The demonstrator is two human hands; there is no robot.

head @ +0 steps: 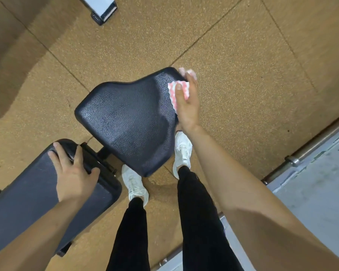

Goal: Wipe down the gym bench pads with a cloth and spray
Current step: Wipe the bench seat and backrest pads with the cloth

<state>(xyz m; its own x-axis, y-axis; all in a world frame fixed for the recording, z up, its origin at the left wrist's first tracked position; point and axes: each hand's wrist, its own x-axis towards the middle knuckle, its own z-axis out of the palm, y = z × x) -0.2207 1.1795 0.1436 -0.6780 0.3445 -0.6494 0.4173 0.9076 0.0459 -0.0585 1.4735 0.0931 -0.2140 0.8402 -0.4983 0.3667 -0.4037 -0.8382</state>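
A black seat pad (125,122) fills the middle of the frame, and a longer black back pad (37,192) runs off to the lower left. The right hand (186,106) grips a pink-and-white cloth (181,89) at the seat pad's upper right edge, with the thumb lying over the cloth and the fingers wrapped round the rim. The left hand (72,173) rests on the near end of the back pad, fingers spread and fairly straight, holding nothing. Two white shoes (134,182) stand on the tan speckled floor (223,45) below the seat pad. A metal bar (305,151) edges a grey platform (321,182) at the right.
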